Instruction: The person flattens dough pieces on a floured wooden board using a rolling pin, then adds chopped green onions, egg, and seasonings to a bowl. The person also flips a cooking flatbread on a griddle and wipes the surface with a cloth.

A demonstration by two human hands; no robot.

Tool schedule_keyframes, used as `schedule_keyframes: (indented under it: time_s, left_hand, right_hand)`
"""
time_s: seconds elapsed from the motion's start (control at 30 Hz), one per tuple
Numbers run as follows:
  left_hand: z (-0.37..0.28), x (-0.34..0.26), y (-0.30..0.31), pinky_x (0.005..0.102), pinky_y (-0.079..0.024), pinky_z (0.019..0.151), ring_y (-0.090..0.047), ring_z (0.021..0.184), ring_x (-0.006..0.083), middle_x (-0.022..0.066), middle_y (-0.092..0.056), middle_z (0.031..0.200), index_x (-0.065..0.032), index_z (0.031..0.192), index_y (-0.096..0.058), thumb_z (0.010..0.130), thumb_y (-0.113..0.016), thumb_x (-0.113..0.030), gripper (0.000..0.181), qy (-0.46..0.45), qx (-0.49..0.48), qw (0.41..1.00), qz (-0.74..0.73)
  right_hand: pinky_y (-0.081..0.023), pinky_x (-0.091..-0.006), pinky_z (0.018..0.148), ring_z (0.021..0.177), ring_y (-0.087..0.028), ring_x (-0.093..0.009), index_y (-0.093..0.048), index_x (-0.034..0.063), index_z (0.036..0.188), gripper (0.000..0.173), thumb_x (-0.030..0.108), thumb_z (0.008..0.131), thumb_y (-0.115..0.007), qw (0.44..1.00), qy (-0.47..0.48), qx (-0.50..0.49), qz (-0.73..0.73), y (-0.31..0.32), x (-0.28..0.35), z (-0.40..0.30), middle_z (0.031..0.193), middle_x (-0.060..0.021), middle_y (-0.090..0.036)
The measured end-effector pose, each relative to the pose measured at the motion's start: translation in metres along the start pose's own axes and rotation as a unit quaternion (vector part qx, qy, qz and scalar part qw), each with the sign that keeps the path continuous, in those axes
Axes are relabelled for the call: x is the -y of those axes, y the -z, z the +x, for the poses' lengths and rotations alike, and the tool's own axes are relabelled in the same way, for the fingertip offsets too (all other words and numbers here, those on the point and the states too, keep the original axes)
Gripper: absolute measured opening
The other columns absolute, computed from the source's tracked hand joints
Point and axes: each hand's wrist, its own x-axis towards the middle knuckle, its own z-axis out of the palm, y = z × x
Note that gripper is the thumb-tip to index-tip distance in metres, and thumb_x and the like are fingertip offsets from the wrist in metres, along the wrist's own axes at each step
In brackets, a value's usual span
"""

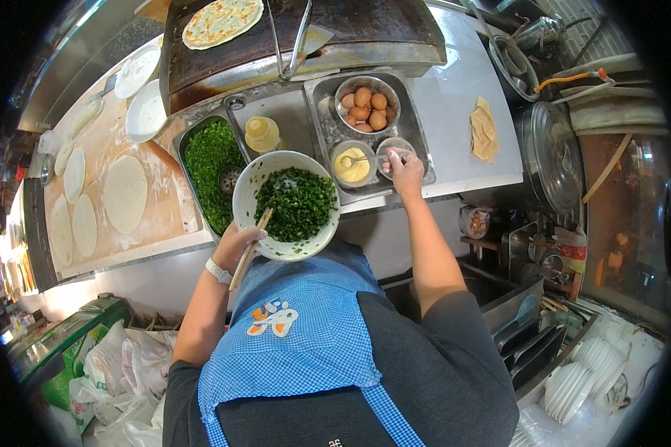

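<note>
My left hand grips the rim of a white bowl and a pair of wooden chopsticks. The bowl is tilted and holds chopped green chives or scallions, with white granules on top. Over a small bowl on the right, my right hand has its fingers pinched together. A metal spoon lies in the neighbouring small bowl of yellow powder, and its handle reaches my right fingertips. My fingers partly cover the contents of the right bowl.
Brown eggs fill a metal bowl behind the small bowls. Beside them stands a squeeze bottle. A tray of chopped greens adjoins a floured board with dough rounds. Tongs and a flatbread lie on the griddle.
</note>
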Motion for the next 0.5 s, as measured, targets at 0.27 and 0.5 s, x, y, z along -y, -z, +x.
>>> schedule_keyframes:
  time_s: [0.27,0.5]
  left_hand:
    - [0.003,-0.002,-0.001,0.0274,-0.054,0.061,-0.062,0.067,0.0142,0.0066,-0.062,0.081,0.0033,0.104,-0.054,0.077,-0.065,-0.008,0.031,0.002,0.000,1.000,-0.011]
    - [0.002,-0.003,-0.003,0.0264,-0.053,0.061,-0.062,0.067,0.0133,0.0060,-0.062,0.080,0.0033,0.101,-0.056,0.077,-0.065,-0.008,0.028,-0.006,-0.010,1.000,-0.011]
  right_hand:
    - [-0.054,-0.0253,0.054,0.059,-0.065,-0.011,-0.068,-0.0063,0.095,0.018,0.011,0.091,-0.066,0.999,-0.012,-0.011,0.032,0.001,-0.013,0.005,0.072,-0.0095,-0.069]
    - [-0.054,-0.0247,0.060,0.063,-0.066,-0.012,-0.068,-0.0068,0.097,0.021,0.013,0.091,-0.064,0.996,-0.041,-0.003,0.074,0.018,0.044,-0.014,0.077,-0.0094,-0.070]
